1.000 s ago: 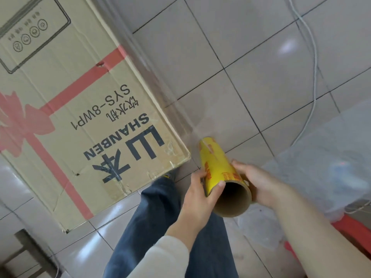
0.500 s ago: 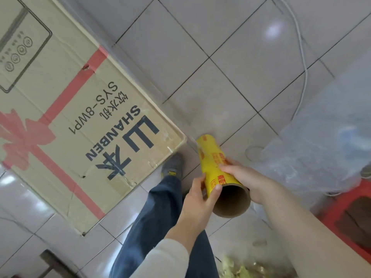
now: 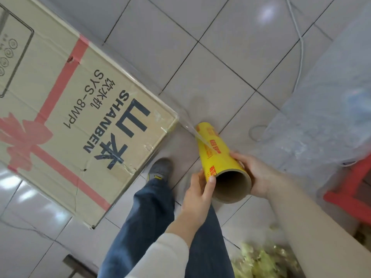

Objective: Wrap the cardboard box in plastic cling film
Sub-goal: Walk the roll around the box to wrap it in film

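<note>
My left hand (image 3: 197, 189), right hand (image 3: 256, 175) gripping cling film roll (image 3: 217, 155) at open end; film (image 3: 189, 127) stretching 10 o'clock toward cardboard box (image 3: 80, 117), likely light, tearing easily.

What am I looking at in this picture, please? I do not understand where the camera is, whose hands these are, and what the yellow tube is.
There is no machine here: a person works with bare hands. The camera sits on that person's head and looks down, so you see their own left hand, right hand, a trouser leg and a shoe. Both hands hold a yellow roll of cling film near its open end, one on each side. A thin strip of film stretches from the roll to the near corner of the big cardboard box. On the tiled floor at the right lie a clear plastic sheet and a white cable.
</note>
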Motion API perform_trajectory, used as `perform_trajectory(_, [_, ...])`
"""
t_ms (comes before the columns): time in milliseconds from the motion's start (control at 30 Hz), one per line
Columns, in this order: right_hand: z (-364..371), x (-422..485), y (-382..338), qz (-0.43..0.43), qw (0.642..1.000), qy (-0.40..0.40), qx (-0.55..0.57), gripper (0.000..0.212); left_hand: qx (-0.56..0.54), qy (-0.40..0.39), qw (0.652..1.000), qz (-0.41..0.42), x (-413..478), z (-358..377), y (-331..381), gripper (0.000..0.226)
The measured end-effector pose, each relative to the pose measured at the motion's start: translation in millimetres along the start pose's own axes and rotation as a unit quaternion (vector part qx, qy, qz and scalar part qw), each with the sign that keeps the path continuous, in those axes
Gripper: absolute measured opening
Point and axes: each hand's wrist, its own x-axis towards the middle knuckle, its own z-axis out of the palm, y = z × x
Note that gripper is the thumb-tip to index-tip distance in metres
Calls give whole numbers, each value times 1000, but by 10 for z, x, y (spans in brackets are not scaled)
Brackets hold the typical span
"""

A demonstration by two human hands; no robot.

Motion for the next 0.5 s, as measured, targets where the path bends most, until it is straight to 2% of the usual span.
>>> perform_trajectory(100, [72,-28,79,-18,1000,-11,-3,42,44,-65,997,14,26,-185,-63,62])
perform_trajectory(200, [197,-97,176,2,999,25,21,29,85,-89,992,17,49,-362,0,85])
perform_trajectory(267, [305,-104,261,18,998,28,44,27,127,-100,986,30,96,-436,35,78])
perform_trajectory(367, [459,-54,422,37,996,14,74,35,197,-118,972,42,120,-507,1,66])
perform_trajectory(500, [553,-2,574,39,997,27,55,41,232,-107,966,47,45,-647,-221,66])
